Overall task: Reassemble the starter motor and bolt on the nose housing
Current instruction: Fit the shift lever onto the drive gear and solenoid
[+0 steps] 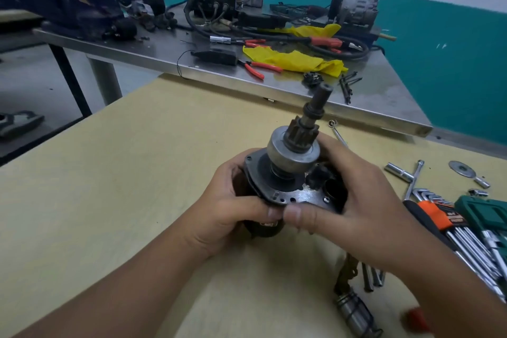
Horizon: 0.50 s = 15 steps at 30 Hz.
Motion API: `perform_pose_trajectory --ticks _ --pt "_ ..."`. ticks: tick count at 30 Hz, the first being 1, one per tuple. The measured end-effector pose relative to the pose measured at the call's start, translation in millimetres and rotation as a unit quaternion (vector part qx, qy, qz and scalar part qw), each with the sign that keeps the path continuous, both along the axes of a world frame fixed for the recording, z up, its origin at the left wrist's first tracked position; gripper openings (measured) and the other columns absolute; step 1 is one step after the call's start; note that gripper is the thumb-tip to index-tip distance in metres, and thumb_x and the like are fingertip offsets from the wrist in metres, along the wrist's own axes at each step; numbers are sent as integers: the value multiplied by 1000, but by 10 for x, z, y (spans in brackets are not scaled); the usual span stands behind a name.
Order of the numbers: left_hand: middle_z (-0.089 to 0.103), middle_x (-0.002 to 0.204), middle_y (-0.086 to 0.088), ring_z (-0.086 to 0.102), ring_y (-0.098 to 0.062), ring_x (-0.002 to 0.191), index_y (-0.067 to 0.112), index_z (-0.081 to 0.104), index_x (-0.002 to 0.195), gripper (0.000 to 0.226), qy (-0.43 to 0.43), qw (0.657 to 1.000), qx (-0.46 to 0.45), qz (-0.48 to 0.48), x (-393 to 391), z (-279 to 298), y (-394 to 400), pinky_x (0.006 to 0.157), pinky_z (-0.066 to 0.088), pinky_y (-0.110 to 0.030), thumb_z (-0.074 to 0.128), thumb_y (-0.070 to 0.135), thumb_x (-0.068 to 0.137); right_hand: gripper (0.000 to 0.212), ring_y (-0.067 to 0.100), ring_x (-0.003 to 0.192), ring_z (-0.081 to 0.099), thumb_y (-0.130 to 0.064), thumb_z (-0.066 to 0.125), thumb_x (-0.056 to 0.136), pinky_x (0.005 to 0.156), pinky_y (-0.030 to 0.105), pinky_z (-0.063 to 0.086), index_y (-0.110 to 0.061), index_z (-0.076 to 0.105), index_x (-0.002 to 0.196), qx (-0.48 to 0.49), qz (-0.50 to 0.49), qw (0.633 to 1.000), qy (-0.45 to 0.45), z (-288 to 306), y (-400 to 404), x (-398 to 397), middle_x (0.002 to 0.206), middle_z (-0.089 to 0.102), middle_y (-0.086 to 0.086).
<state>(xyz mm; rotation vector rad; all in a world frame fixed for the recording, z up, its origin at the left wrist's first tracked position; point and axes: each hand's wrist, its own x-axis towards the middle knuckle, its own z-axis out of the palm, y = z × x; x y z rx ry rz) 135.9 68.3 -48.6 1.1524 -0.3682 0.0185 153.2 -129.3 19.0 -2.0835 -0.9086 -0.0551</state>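
Note:
I hold the starter motor (285,189) upright above the yellow table (137,186), its dark body between both hands. My left hand (233,214) grips the left side of the body, thumb on the flat plate's front edge. My right hand (354,200) wraps the right side by the solenoid opening, thumb pressed next to the left thumb. The grey drive clutch (290,153) with its pinion gear and the shaft (318,101) stick up from the plate, tilted to the right. No nose housing is identifiable in view.
A hex key set (450,222), a T-handle socket wrench (411,175), a washer (462,169) and a green case (485,208) lie at the right. A metal cylinder (356,313) lies near the front. Behind stands a steel bench (384,107) with pliers, yellow rags and cables.

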Motion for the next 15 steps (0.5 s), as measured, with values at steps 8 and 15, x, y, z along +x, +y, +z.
perform_pose_trajectory --ticks 8,15 --pt "54 139 -28 53 -44 126 9 40 151 86 5 996 -20 -92 23 60 174 100 46 -44 66 14 70 108 1 122 59 -53 94 51 102 36 51 -44 45 147 -8 -80 995 51 -22 69 -31 128 64 -18" --pt "74 123 -8 69 -25 118 27 75 121 38 69 993 -80 55 -4 52 -7 89 57 -30 50 41 96 109 -10 107 50 -63 91 43 82 11 36 -63 30 133 -51 -124 989 61 29 191 -99 111 49 -35"
